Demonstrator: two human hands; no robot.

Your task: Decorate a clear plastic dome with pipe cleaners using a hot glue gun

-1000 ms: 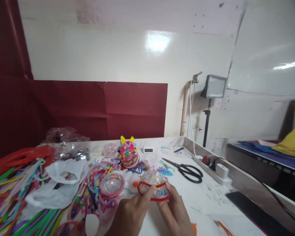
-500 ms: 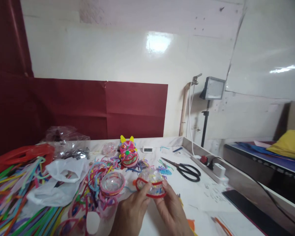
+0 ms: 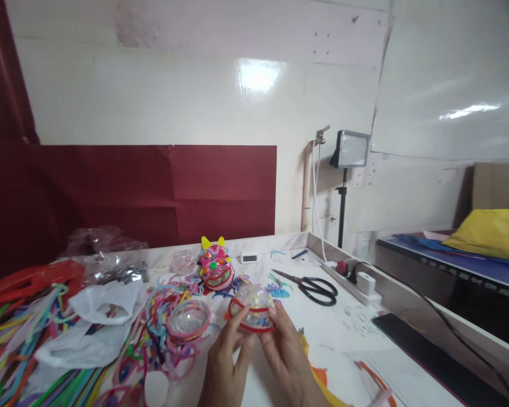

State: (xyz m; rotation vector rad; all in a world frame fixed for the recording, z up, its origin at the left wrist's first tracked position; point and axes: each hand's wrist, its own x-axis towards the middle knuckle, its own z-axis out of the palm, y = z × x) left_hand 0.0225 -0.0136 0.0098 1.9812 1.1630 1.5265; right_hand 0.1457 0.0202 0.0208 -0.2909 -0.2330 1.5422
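Note:
Between my two hands is a clear plastic dome (image 3: 254, 295) with red fuzzy trim round its rim and a red band across its front. My left hand (image 3: 229, 356) grips its left side, thumb and fingers at the red edge. On the right side my right hand (image 3: 283, 350) holds it with the fingertips near the top of the trim. To the left lies a clear round bowl (image 3: 189, 320) edged in pink. Behind stands a finished-looking pink animal head (image 3: 216, 264) with yellow ears. Black-handled scissors (image 3: 318, 290) lie to the right.
Bundles of coloured pipe cleaners (image 3: 29, 345) and white plastic bags (image 3: 102, 302) cover the left. A small white digital display (image 3: 249, 258) stands at the back. A power strip (image 3: 367, 294) and a dark phone-like slab (image 3: 432, 350) lie along the right edge, near orange-handled pliers (image 3: 375, 376).
The whole view has shifted so that things appear further left. Both hands still hold the dome, which looks slightly turned, and the left fingers have moved a little along its rim.

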